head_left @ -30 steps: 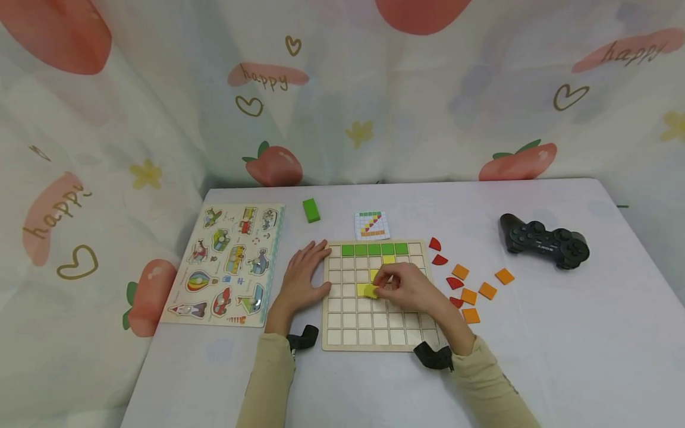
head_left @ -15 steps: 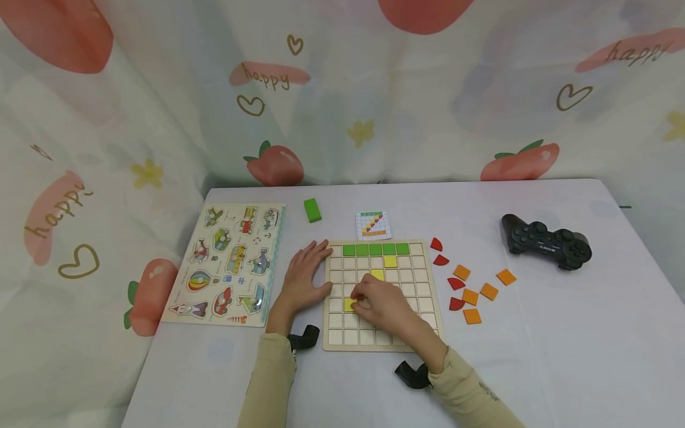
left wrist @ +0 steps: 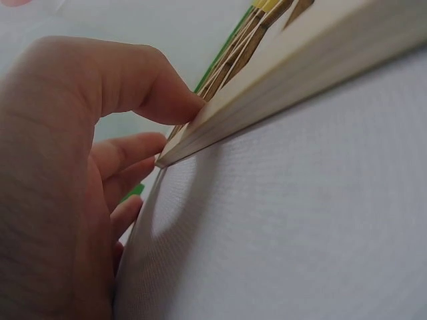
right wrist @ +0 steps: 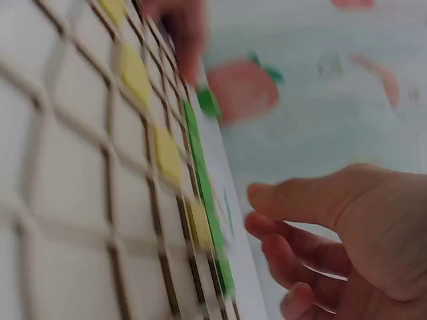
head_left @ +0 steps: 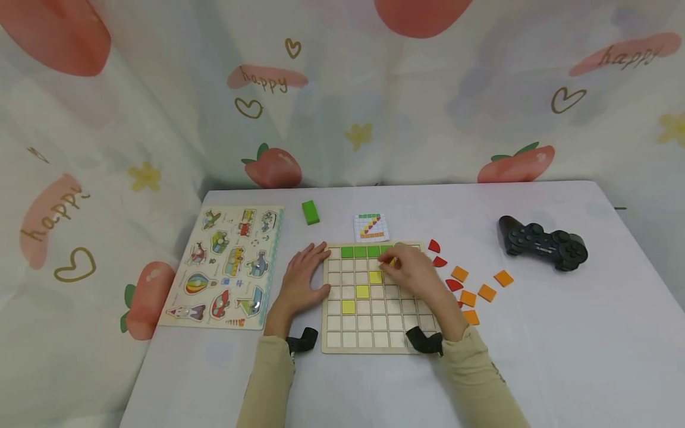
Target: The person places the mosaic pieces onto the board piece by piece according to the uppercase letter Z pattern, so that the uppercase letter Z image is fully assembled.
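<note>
I noted a white-covered table (head_left: 562,339); behind it and at both its sides hung pale fabric (head_left: 342,77) printed with red fruit (head_left: 274,167), hearts (head_left: 249,108) and "happy" lettering (head_left: 267,78).

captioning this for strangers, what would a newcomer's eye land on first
Probably the wooden grid board in the middle, with green tiles along its far edge, yellow tiles set diagonally and the right hand over it. Next would come the black game controller on the right of the table and the picture board on its left.
</note>
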`<action>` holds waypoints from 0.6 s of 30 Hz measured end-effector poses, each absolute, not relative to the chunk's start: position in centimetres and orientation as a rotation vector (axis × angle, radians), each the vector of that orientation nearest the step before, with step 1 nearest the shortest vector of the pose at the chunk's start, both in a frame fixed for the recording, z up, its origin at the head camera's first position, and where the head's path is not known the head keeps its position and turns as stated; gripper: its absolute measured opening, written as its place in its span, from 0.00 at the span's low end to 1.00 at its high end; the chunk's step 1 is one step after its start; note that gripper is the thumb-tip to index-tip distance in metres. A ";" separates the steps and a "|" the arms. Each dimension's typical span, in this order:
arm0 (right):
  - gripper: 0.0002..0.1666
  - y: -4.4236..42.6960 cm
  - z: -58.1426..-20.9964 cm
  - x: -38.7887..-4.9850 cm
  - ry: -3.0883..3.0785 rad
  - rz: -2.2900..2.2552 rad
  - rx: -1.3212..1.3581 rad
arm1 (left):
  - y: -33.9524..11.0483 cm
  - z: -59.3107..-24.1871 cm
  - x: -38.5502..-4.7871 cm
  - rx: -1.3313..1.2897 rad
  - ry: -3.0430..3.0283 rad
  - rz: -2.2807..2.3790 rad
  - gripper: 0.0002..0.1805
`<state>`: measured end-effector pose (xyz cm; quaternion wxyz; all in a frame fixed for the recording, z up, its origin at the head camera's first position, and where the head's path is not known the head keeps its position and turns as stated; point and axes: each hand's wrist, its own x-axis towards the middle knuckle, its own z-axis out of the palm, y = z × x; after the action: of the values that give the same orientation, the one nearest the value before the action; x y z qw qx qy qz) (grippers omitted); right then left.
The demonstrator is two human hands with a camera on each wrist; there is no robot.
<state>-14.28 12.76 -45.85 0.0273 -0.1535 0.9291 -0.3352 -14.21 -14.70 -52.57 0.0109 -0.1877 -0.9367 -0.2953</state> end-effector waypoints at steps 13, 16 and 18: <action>0.20 20.2 -48.4 -15.8 2.994 -0.971 0.216 | -14.8 -52.5 -13.5 -0.583 -2.942 -0.965 0.42; 0.16 20.3 -48.0 -16.5 3.006 -0.995 0.177 | -14.8 -52.5 -14.0 -0.577 -2.947 -0.940 0.42; 0.13 20.3 -47.6 -16.9 3.019 -1.021 0.165 | -14.8 -52.5 -14.4 -0.582 -2.941 -0.934 0.42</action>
<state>-16.86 20.30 -47.60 -0.0248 0.0516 0.9457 -0.3198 -14.44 -14.80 -52.53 0.0008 -0.1853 -0.9366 -0.2974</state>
